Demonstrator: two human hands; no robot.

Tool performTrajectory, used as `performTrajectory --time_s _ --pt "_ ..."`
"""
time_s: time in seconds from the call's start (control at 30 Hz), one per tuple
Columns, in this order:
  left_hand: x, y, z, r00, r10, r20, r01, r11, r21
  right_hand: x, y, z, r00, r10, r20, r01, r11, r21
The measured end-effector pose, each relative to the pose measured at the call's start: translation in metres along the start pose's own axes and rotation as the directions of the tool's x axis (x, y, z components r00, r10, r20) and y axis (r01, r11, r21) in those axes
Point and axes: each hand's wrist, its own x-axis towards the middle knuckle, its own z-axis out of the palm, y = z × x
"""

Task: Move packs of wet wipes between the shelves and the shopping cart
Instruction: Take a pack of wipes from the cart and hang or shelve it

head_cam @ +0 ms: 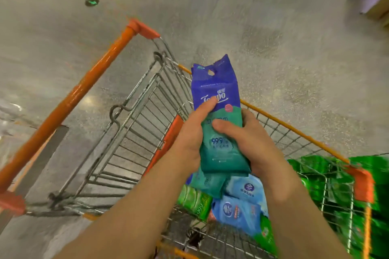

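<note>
Grey shop floor [252, 17], shelves barely in view. Both hands, left hand [189, 132] & right hand [252, 139], curl fingers round a blue-green wipes pack [219, 115] above the cart [134, 124]. Several packs [237, 206] already inside; this 1 looks mid-transfer, direction unclear.

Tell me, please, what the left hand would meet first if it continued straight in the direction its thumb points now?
Nothing new, probably: the left hand already grips the blue-green pack, its thumb lying across the front. Beyond the pack only the floor shows, though depth is unclear.
</note>
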Motion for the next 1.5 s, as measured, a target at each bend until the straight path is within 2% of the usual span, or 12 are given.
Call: performTrajectory --time_s 0.13,0.27,0.47,0.6,0.8,1.03,1.2,1.37,1.5 --pt "-0.042 0.025 0.027 0.993 0.007 0.117 -0.015 0.998 0.068 -0.043 -0.039 0.015 0.99 -0.121 -0.072 0.12 0.993 -0.011" --pt "-0.085 0.039 0.047 0.974 0.025 0.227 -0.041 0.997 0.065 -0.088 -0.071 0.027 0.972 -0.214 -0.097 0.21 0.976 -0.055" --pt "-0.141 0.054 0.07 0.945 0.025 0.327 -0.097 0.973 0.208 -0.155 -0.094 0.042 0.945 -0.258 -0.2 0.269 0.963 0.029" --pt "-0.173 0.052 0.081 0.911 -0.01 0.413 -0.127 0.945 0.302 -0.198 -0.095 0.046 0.911 -0.256 -0.323 0.295 0.952 0.079" --pt "-0.208 0.04 0.092 0.832 -0.166 0.529 -0.104 0.89 0.443 -0.263 -0.089 0.056 0.825 -0.278 -0.492 0.372 0.923 0.101" --pt "-0.25 0.007 0.112 0.719 -0.347 0.602 -0.088 0.814 0.574 -0.338 -0.072 0.062 0.705 -0.274 -0.654 0.458 0.88 0.125" --pt "-0.285 -0.035 0.13 0.632 -0.454 0.628 -0.076 0.77 0.633 -0.396 -0.049 0.051 0.566 -0.266 -0.78 0.498 0.865 0.066" --pt "-0.331 -0.089 0.145 0.544 -0.531 0.649 -0.063 0.746 0.663 -0.465 -0.016 0.039 0.486 -0.3 -0.821 0.569 0.822 0.036" --pt "-0.377 -0.141 0.152 0.488 -0.59 0.643 -0.062 0.711 0.7 -0.525 0.017 0.029 0.42 -0.266 -0.868 0.618 0.784 0.059"
